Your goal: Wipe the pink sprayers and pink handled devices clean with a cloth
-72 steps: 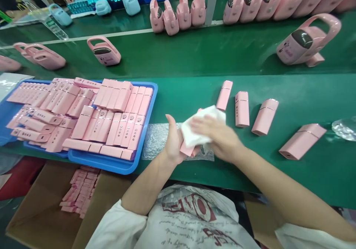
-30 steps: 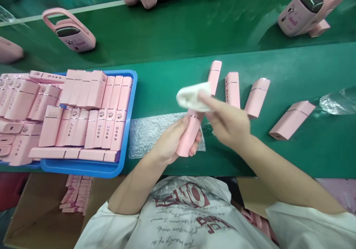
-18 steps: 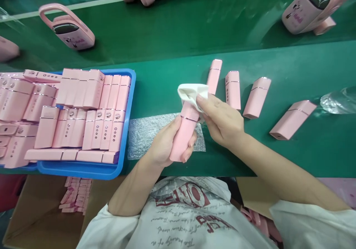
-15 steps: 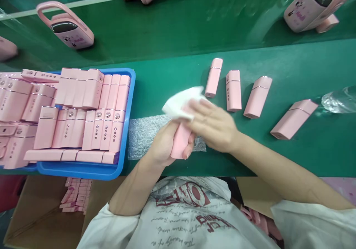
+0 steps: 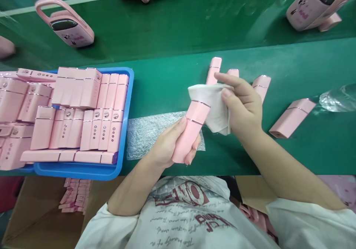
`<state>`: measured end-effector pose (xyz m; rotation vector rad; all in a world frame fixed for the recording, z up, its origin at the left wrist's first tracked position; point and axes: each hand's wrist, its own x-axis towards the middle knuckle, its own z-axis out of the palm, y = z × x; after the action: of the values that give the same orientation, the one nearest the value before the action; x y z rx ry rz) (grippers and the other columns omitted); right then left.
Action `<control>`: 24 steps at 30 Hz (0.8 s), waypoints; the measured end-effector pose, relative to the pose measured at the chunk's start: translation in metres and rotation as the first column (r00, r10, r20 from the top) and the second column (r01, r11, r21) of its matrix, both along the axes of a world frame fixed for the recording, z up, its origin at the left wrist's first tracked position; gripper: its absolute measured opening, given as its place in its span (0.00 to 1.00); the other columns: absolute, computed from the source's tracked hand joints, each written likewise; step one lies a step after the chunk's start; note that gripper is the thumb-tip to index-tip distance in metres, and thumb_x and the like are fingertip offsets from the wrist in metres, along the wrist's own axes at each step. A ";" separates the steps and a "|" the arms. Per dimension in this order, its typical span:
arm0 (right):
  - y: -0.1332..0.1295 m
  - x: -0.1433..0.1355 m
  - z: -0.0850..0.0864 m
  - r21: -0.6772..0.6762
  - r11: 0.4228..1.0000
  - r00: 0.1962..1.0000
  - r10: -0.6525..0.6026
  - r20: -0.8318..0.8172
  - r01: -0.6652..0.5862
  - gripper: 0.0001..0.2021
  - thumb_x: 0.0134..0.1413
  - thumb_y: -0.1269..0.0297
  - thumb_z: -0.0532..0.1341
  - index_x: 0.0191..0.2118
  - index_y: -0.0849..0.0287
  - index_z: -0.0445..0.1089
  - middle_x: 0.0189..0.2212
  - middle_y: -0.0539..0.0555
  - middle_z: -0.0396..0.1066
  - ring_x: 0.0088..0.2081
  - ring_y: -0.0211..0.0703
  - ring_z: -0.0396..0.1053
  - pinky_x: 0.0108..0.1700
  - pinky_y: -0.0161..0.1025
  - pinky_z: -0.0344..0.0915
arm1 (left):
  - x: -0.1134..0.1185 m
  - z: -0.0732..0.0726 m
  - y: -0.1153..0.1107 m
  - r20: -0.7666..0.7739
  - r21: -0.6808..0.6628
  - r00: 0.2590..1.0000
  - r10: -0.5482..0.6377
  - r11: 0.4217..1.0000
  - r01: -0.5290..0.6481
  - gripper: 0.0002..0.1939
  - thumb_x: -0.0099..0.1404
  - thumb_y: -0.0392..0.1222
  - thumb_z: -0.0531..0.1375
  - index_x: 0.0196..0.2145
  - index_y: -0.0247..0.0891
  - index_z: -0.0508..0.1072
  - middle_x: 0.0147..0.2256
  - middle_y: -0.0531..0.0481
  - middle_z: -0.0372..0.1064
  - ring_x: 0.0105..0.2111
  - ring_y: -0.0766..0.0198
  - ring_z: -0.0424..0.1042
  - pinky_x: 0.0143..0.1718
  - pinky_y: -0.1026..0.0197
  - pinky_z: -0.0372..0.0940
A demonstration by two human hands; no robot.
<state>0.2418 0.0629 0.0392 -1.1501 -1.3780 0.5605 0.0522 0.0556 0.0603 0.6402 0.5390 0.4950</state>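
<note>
In my left hand (image 5: 167, 143) is a pink oblong device (image 5: 191, 132) with silver trim lines and a patch of small holes near its upper end. My fingers wrap round its lower half. My right hand (image 5: 244, 106) pinches a white cloth (image 5: 213, 108), which hangs beside and against the top of the device. Beneath my left hand lies a strip of bubble wrap (image 5: 144, 134). Behind the cloth and my right hand, similar pink devices stand or lie on the green bench, partly hidden; another pink device (image 5: 292, 118) lies farther right.
A blue tray (image 5: 131, 89) at the left is stacked with many pink devices. Pink handled units (image 5: 72, 34) stand on the green strip at the back. A clear plastic item (image 5: 338, 99) lies at the right edge. Below the bench, a cardboard box (image 5: 36, 212) holds pink parts.
My right hand and the cloth have moved right, off the front of the device. The device's upper part, covered before, now shows. My left hand keeps its hold.
</note>
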 end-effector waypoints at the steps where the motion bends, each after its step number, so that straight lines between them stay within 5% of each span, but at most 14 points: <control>1: -0.002 -0.002 0.003 0.030 0.998 0.997 0.055 0.052 -0.057 0.15 0.65 0.59 0.56 0.55 0.49 0.70 0.48 0.51 0.75 0.47 0.45 0.74 0.50 0.46 0.73 | 0.000 0.000 -0.001 -0.028 0.013 1.000 0.010 1.000 -0.010 0.23 0.68 0.59 0.54 0.30 0.34 0.66 0.22 0.54 0.66 0.13 0.73 0.65 0.13 0.71 0.60; 4: -0.007 -0.005 0.010 0.137 0.979 0.960 0.112 0.258 -0.151 0.17 0.59 0.56 0.62 0.53 0.52 0.72 0.46 0.55 0.75 0.46 0.47 0.74 0.48 0.45 0.74 | 0.001 0.000 -0.003 -0.115 0.067 0.991 0.069 0.996 -0.061 0.20 0.69 0.58 0.55 0.34 0.36 0.65 0.23 0.55 0.68 0.14 0.72 0.66 0.14 0.71 0.61; 8: -0.007 -0.004 0.011 0.143 0.985 0.917 0.030 0.398 -0.094 0.10 0.58 0.60 0.63 0.44 0.51 0.77 0.39 0.54 0.77 0.41 0.46 0.75 0.42 0.42 0.75 | 0.002 -0.002 -0.004 -0.191 0.134 0.976 0.108 0.988 -0.083 0.19 0.69 0.58 0.54 0.36 0.37 0.64 0.24 0.56 0.69 0.14 0.71 0.67 0.14 0.70 0.61; 13: -0.006 0.000 0.011 0.207 0.972 0.908 0.012 0.418 -0.109 0.09 0.60 0.64 0.61 0.43 0.49 0.78 0.37 0.53 0.78 0.38 0.43 0.76 0.40 0.39 0.76 | 0.001 -0.001 -0.005 -0.278 0.181 0.952 0.130 0.980 -0.081 0.20 0.67 0.60 0.55 0.37 0.38 0.64 0.24 0.55 0.69 0.14 0.71 0.66 0.14 0.69 0.62; 19: -0.005 0.002 0.014 0.072 0.986 0.907 0.107 0.407 -0.149 0.09 0.62 0.62 0.60 0.41 0.49 0.78 0.36 0.51 0.79 0.39 0.43 0.77 0.43 0.41 0.77 | 0.000 0.001 -0.005 -0.385 0.301 0.908 0.163 0.953 -0.044 0.20 0.68 0.60 0.54 0.42 0.40 0.63 0.26 0.56 0.68 0.17 0.70 0.68 0.17 0.68 0.63; 24: -0.005 0.001 0.013 0.097 0.981 0.914 0.117 0.388 -0.166 0.08 0.60 0.65 0.60 0.39 0.50 0.78 0.34 0.50 0.79 0.38 0.42 0.77 0.41 0.39 0.76 | -0.001 0.002 -0.004 -0.450 0.355 0.879 0.156 0.935 0.016 0.20 0.70 0.59 0.52 0.45 0.41 0.63 0.26 0.56 0.67 0.17 0.69 0.68 0.18 0.67 0.64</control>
<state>0.2423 0.0582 0.0524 -1.0963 -1.8173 0.3527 0.0508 0.0517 0.0625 1.1020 0.9535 0.5093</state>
